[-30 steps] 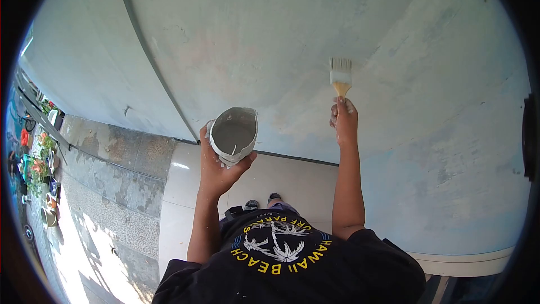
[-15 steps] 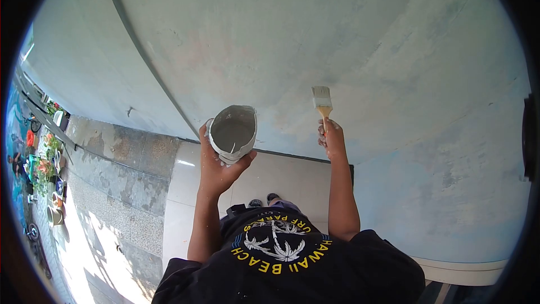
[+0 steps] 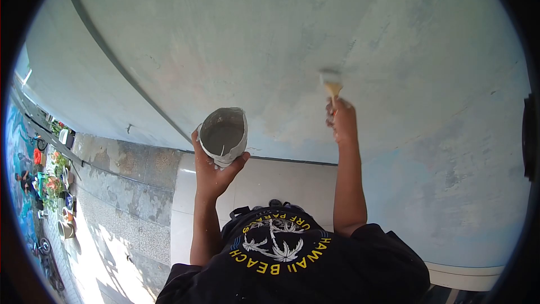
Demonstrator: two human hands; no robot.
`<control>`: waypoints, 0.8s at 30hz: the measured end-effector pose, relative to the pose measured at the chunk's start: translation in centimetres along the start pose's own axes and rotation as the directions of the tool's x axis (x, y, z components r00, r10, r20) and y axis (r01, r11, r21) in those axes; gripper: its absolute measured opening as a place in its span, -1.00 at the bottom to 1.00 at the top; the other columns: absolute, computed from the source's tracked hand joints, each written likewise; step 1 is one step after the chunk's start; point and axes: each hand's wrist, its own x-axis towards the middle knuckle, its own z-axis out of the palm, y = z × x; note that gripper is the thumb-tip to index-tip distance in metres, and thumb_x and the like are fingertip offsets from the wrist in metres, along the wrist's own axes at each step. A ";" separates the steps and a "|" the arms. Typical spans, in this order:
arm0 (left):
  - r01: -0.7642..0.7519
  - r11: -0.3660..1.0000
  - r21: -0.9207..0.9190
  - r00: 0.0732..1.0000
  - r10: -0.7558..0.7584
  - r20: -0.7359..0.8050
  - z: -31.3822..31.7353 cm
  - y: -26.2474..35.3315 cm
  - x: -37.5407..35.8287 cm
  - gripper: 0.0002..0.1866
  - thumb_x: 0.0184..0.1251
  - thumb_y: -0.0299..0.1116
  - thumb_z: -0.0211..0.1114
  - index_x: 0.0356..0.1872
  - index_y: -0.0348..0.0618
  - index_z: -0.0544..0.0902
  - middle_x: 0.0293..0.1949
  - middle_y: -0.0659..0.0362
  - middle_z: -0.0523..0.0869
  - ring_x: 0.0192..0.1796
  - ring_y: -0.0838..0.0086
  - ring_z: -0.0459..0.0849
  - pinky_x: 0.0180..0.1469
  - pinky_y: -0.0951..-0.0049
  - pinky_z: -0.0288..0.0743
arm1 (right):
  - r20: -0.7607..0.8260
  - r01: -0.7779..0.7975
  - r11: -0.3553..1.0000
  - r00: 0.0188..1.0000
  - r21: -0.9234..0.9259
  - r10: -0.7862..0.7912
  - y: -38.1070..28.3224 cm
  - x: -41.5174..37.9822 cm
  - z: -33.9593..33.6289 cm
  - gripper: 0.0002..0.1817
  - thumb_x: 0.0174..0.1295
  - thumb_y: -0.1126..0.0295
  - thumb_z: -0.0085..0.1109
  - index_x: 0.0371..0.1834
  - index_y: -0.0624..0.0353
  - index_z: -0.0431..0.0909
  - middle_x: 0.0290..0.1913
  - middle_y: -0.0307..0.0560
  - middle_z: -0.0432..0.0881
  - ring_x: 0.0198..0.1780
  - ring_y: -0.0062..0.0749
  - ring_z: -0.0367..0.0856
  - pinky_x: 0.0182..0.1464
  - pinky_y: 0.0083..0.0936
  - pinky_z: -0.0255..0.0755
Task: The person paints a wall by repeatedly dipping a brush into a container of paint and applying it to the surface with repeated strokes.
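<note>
My left hand (image 3: 216, 174) grips a paint-smeared tub (image 3: 239, 142) from below and the side, with grey paint (image 3: 221, 137) inside it. In my right hand (image 3: 343, 119) is a paintbrush (image 3: 333, 86), held by its pale wooden handle with the bristles pointing up. The bristles are blurred and overlap the wall (image 3: 281, 39) in this view. Patchy pale green-grey and bluish colour covers that wall. Grey spots of paint mark my left fingers.
A dark vertical strip (image 3: 107, 50) runs down the wall on the left. Light floor tiles (image 3: 281, 183) lie below me, and a wet-stained paved step (image 3: 129, 160) adjoins them. Potted plants (image 3: 54, 186), a motorbike (image 3: 48, 256) and a person (image 3: 25, 180) are at far left.
My right hand has moved up and slightly right with the paintbrush, whose bristles are now blurred. The tub in my left hand has shifted a little left in view.
</note>
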 end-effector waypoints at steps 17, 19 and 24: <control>0.055 0.998 0.000 0.995 -0.055 0.082 6.3 0.3 1.1 -0.13 -0.07 -0.38 0.59 0.25 -0.21 0.21 0.09 0.03 0.55 0.14 0.32 0.57 0.16 0.29 0.48 | -0.054 -0.625 0.707 0.761 -0.331 0.647 23.0 2.9 -9.0 -0.59 0.49 0.08 -0.09 -0.38 0.19 0.45 -0.61 -0.28 0.40 -0.72 -0.62 0.21 -0.70 -0.57 0.05; -0.025 1.000 -0.011 0.994 0.026 0.106 6.8 0.7 1.7 -0.13 -0.07 -0.39 0.59 0.25 -0.21 0.21 0.09 0.04 0.54 0.14 0.33 0.57 0.16 0.29 0.48 | 0.002 -0.593 0.745 0.782 -0.307 0.623 21.0 2.9 -9.6 -0.60 0.48 0.09 -0.08 -0.35 0.21 0.47 -0.60 -0.28 0.40 -0.72 -0.62 0.21 -0.70 -0.56 0.05; 0.088 0.996 0.036 0.994 -0.090 0.069 7.8 -0.5 1.4 -0.13 -0.08 -0.38 0.59 0.25 -0.19 0.22 0.11 0.03 0.53 0.16 0.33 0.56 0.17 0.28 0.47 | 0.116 -0.152 0.977 0.979 -0.147 0.170 2.6 1.9 -7.0 -0.62 0.52 0.14 -0.15 -0.34 0.19 0.46 -0.63 -0.34 0.33 -0.68 -0.69 0.21 -0.65 -0.63 0.09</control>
